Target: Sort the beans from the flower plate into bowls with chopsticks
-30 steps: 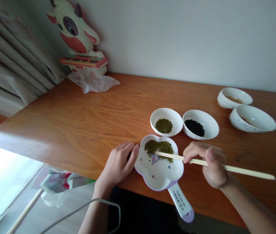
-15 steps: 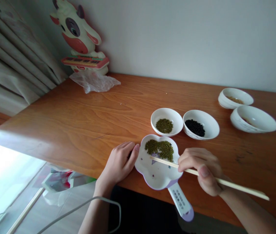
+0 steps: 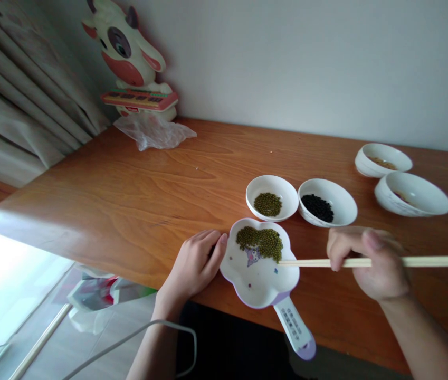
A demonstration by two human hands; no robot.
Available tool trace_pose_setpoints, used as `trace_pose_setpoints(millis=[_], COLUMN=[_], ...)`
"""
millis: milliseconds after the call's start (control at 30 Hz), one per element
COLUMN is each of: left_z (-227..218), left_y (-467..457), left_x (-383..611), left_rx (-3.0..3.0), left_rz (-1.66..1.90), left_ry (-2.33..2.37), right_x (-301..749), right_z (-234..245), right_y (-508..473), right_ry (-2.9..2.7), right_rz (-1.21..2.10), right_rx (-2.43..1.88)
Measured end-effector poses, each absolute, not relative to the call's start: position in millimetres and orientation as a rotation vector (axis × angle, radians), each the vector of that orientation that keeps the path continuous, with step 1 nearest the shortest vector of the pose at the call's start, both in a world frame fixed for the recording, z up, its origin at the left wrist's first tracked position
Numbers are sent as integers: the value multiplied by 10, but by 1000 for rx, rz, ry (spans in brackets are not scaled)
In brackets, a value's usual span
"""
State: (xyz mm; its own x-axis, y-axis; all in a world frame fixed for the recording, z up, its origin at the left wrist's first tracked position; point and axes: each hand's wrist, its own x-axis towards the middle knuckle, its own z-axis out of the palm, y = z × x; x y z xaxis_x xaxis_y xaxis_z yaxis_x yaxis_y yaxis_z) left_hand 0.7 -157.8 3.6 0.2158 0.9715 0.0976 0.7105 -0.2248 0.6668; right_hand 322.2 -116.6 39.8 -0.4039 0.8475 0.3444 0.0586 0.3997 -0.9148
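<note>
My right hand (image 3: 368,259) is closed round a pair of chopsticks (image 3: 421,261). Their tips meet the lower right edge of a pile of green mung beans (image 3: 265,244). These beans lie in the far part of a white flower-shaped dish (image 3: 261,285) with a purple rim and a handle toward me. At the dish's left side my left hand (image 3: 198,262) rests on the table edge, fingers curled in a loose fist with nothing visible in them. Just beyond the dish stand a white bowl (image 3: 287,192) of mung beans and another white bowl (image 3: 342,203) of black beans.
Two more white bowls, a rear one (image 3: 362,161) and a front one (image 3: 401,203), stand at the right with small brownish contents. At the back left, a cow-shaped toy keyboard (image 3: 140,100) stands behind a clear plastic bag (image 3: 152,134). A cable (image 3: 129,338) crosses below my left arm.
My right hand has moved right. The chopstick tips have shifted from the dish's middle to the right side of the bean pile, and the chopsticks now lie nearly level. My left hand has stayed put.
</note>
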Motion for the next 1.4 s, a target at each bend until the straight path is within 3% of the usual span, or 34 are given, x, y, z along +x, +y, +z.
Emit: trace_pose_setpoints(millis=[167, 400, 600, 767, 1400], left_z=[35, 33, 39, 41, 36], left_y=[-1577, -1572, -1571, -1577, -1575], left_x=[6, 3, 10, 15, -6], left_rx=[2012, 2022, 2013, 2001, 1991], left_rz=[709, 700, 718, 715, 680], left_ry=[1549, 1550, 1548, 1563, 1543], right_x=[3182, 3143, 3081, 2945, 2906], right_z=[376, 311, 221, 266, 229], right_y=[-1156, -1187, -1230, -1306, -1301], right_ry=[-1775, -1836, -1844, -2020, -2150], right_rz=[1058, 1288, 1147, 1223, 734], right_rx=[-816, -763, -745, -580, -582])
